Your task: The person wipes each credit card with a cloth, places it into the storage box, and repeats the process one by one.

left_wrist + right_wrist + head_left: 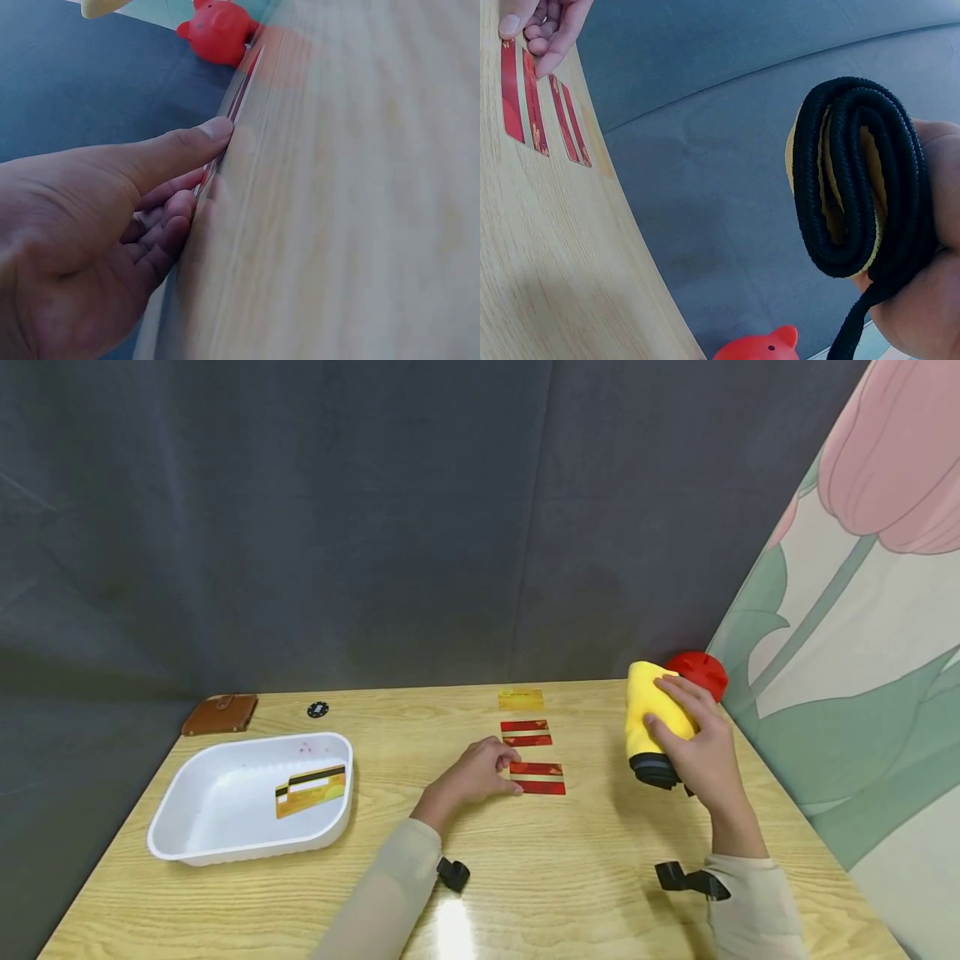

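My left hand (480, 770) is at the left end of the nearest red striped card (538, 779), which lies on the table. Its thumb and fingertips hold the card at opposite edges, as the left wrist view shows. Beyond it lie a second red card (527, 733) and a gold card (521, 699), roughly in a column. On the right, my right hand (701, 747) grips a rolled yellow cloth (645, 706) with a dark edging, held above the table. In the right wrist view the rolled end of the cloth (855, 180) shows its layers, and a dark strip hangs down.
A white tray (225, 852) stands at the left with overlapping gold cards (309, 792) inside. Behind it are a brown wallet (221, 714) and a black chip (318, 709). A red piggy bank (220, 32) stands at the far right. A dark curtain (360, 527) hangs behind the table.
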The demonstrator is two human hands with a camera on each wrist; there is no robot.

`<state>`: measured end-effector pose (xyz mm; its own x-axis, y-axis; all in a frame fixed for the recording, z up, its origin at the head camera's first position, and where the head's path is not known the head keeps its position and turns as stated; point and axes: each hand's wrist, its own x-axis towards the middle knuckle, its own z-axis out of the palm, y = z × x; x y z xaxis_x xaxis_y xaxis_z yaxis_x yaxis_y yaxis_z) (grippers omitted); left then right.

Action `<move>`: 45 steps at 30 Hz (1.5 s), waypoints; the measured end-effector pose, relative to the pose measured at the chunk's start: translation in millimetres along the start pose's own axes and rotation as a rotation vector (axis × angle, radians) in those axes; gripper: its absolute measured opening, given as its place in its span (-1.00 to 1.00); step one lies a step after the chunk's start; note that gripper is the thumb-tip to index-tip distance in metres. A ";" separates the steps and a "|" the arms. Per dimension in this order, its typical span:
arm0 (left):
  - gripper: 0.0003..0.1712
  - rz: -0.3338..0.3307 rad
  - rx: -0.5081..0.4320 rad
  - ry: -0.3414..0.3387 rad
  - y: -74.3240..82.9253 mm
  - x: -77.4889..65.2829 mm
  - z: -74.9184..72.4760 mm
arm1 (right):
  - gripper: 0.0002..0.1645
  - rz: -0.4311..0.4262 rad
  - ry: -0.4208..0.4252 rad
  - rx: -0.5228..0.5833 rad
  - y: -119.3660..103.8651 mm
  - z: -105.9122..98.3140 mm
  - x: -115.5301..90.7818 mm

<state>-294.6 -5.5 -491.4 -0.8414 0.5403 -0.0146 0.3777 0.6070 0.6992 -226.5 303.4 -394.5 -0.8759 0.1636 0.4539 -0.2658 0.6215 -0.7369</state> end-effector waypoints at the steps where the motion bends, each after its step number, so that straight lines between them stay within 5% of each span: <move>1: -0.54 -0.004 0.005 -0.007 1.4 -0.2 -0.8 | -0.41 0.002 -0.001 0.000 0.1 0.1 -0.2; 11: -0.51 -0.042 0.009 -0.009 5.7 -1.5 -1.2 | -0.40 0.003 -0.004 0.006 0.5 0.2 -0.1; 21: -0.56 0.074 0.017 0.071 8.2 -8.4 2.5 | -0.41 0.010 -0.007 0.006 -1.2 -0.1 -0.1; 32: -0.67 0.061 -0.364 0.164 -4.6 -36.3 -17.9 | -0.41 0.005 -0.010 0.009 -1.6 0.1 0.5; 45: -0.70 -0.050 -0.496 0.462 -3.9 -87.4 -60.3 | -0.41 -0.037 -0.060 0.043 -5.1 11.3 0.2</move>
<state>-245.9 -90.2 -449.8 -0.9736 0.1475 0.1740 0.2044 0.2259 0.9524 -229.9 291.6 -396.3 -0.8873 0.0939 0.4516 -0.3146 0.5928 -0.7413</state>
